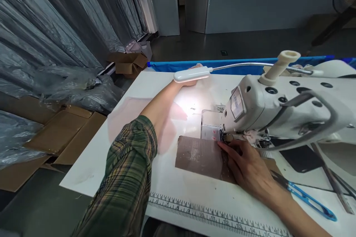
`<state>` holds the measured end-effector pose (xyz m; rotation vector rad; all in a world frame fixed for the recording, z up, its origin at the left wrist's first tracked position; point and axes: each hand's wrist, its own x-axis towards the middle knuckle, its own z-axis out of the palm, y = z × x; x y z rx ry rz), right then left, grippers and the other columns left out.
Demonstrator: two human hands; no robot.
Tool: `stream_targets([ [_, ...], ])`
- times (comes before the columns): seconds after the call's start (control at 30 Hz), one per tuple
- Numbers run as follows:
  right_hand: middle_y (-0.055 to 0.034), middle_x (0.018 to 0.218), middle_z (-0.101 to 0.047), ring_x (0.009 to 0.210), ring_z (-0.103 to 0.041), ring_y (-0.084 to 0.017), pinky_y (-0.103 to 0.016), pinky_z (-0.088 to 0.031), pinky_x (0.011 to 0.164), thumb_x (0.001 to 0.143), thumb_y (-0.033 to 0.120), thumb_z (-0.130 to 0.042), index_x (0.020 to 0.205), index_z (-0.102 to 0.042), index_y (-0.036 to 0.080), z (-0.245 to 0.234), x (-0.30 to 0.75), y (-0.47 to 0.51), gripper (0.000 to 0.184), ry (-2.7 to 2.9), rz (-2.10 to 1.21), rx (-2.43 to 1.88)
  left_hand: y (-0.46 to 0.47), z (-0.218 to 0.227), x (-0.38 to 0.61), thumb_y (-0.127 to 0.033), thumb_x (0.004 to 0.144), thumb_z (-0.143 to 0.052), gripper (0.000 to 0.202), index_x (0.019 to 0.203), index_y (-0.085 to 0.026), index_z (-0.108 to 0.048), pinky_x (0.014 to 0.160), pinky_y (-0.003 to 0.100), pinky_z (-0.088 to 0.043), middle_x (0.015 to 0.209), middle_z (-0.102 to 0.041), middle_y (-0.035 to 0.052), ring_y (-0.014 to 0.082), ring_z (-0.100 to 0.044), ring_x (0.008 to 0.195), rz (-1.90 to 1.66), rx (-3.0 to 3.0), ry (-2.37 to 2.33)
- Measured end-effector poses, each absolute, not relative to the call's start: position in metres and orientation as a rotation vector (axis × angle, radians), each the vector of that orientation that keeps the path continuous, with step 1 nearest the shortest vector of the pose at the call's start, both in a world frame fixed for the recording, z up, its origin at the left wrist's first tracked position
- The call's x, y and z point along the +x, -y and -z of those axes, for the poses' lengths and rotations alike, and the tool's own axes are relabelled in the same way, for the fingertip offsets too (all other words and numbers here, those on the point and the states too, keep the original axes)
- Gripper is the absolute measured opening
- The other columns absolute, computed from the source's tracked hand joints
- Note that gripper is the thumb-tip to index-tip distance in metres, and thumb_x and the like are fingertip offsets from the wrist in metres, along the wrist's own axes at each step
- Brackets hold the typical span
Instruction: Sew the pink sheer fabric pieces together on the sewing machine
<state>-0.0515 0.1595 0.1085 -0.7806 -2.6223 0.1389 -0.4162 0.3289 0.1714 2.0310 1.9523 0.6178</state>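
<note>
Your left hand, top centre, behind smooth white oblong lamp head; grip hidden, cannot tell. Your right hand flat, grasping nothing, pressing matte brown rectangular fabric, lower centre.

Head-worn, close, down over right hand

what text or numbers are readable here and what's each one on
"10", "12", "15": on the black printed ruler scale along the white table's front edge; the lower numbers are blurred.
Grey label plate on the white sewing machine head: too blurred to read.
</note>
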Motion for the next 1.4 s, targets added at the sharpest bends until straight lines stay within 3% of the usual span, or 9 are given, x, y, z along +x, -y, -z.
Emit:
stream_targets([
  [0.17, -0.0187, 0.111, -0.061, 0.079, -0.062, -0.024, -0.038, -0.052, 0.065, 0.098, 0.029, -0.034, 0.135, -0.064, 0.022, -0.108, -0.051, -0.162, 0.048, 2.628, -0.117, -0.739, -0.292, -0.182, -0.416, -0.028, 0.094, -0.045, 0.042, 0.134, -0.021, -0.057, 0.116, 0.047, -0.037, 0.142, -0.057, 0.008, 0.0307, -0.052, 0.132, -0.56, 2.032, -2.009],
  [0.3, -0.017, 0.11, -0.06, 0.079, -0.06, -0.023, -0.038, -0.052, 0.068, 0.098, 0.03, -0.035, 0.135, -0.064, 0.022, -0.108, -0.052, -0.165, 0.047, 2.628, -0.11, -0.715, -0.221, -0.189, -0.41, -0.017, 0.09, -0.047, 0.033, 0.115, -0.018, -0.069, 0.111, 0.04, -0.045, 0.13, -0.066, 0.0086, 0.0257, -0.06, 0.122, -0.65, 2.22, -1.996],
  [0.37, -0.0162, 0.108, -0.06, 0.082, -0.059, -0.023, -0.039, -0.053, 0.071, 0.098, 0.03, -0.036, 0.135, -0.065, 0.022, -0.108, -0.052, -0.166, 0.047, 2.614, -0.108, -0.692, -0.178, -0.188, -0.395, -0.011, 0.087, -0.05, 0.028, 0.104, -0.016, -0.072, 0.101, 0.037, -0.053, 0.118, -0.07, 0.0103, 0.0222, -0.066, 0.11, -0.736, 2.407, -1.837],
  [0.5, -0.0165, 0.107, -0.06, 0.089, -0.059, -0.026, -0.042, -0.054, 0.077, 0.098, 0.032, -0.039, 0.134, -0.065, 0.02, -0.109, -0.051, -0.169, 0.045, 2.598, -0.14, -0.649, -0.096, -0.172, -0.344, -0.015, 0.092, -0.054, 0.02, 0.1, -0.016, -0.072, 0.077, 0.035, -0.06, 0.107, -0.072, 0.0113, 0.0188, -0.069, 0.091, -0.758, 2.63, -1.36],
  [0.67, -0.014, 0.105, -0.059, 0.095, -0.058, -0.024, -0.039, -0.054, 0.082, 0.098, 0.029, -0.042, 0.134, -0.065, 0.022, -0.11, -0.049, -0.171, 0.043, 2.556, -0.249, -0.619, -0.05, -0.154, -0.306, -0.021, 0.09, -0.063, 0.02, 0.107, -0.019, -0.073, 0.087, 0.039, -0.059, 0.109, -0.075, 0.0108, 0.0199, -0.07, 0.098, -0.793, 2.496, -0.947],
  [0.87, -0.0141, 0.108, -0.056, 0.09, -0.056, -0.023, -0.039, -0.052, 0.08, 0.098, 0.029, -0.041, 0.133, -0.066, 0.023, -0.112, -0.055, -0.173, 0.043, 2.603, -0.148, -0.736, -0.054, -0.151, -0.31, -0.035, 0.078, -0.079, 0.035, 0.111, -0.025, -0.074, 0.101, 0.05, -0.052, 0.128, -0.067, 0.0117, 0.0271, -0.064, 0.116, -0.695, 2.439, -0.95],
  [1.07, -0.0131, 0.106, -0.056, 0.09, -0.057, -0.021, -0.037, -0.055, 0.082, 0.097, 0.027, -0.044, 0.138, -0.062, 0.022, -0.118, -0.05, -0.178, 0.045, 2.58, -0.322, -0.701, -0.051, -0.145, -0.304, -0.025, 0.085, -0.074, 0.007, 0.092, -0.023, -0.078, 0.088, 0.039, -0.055, 0.113, -0.074, 0.0106, 0.0209, -0.07, 0.101, -0.834, 2.492, -0.95],
  [1.23, -0.0108, 0.105, -0.059, 0.09, -0.059, -0.018, -0.033, -0.055, 0.083, 0.096, 0.026, -0.047, 0.131, -0.068, 0.024, -0.126, -0.037, -0.184, 0.041, 2.59, -0.548, -0.531, -0.048, -0.144, -0.301, -0.031, 0.084, -0.078, 0.012, 0.093, -0.025, -0.076, 0.082, 0.037, -0.054, 0.107, -0.076, 0.0072, 0.0191, -0.069, 0.096, -0.85, 2.524, -0.906],
  [1.4, -0.0117, 0.105, -0.058, 0.095, -0.057, -0.021, -0.035, -0.054, 0.085, 0.097, 0.027, -0.045, 0.129, -0.069, 0.025, -0.124, -0.041, -0.187, 0.04, 2.658, -0.403, -0.458, -0.05, -0.144, -0.301, -0.031, 0.087, -0.075, 0.006, 0.09, -0.026, -0.076, 0.083, 0.037, -0.052, 0.104, -0.076, 0.0054, 0.0178, -0.068, 0.091, -0.745, 2.584, -0.928],
])
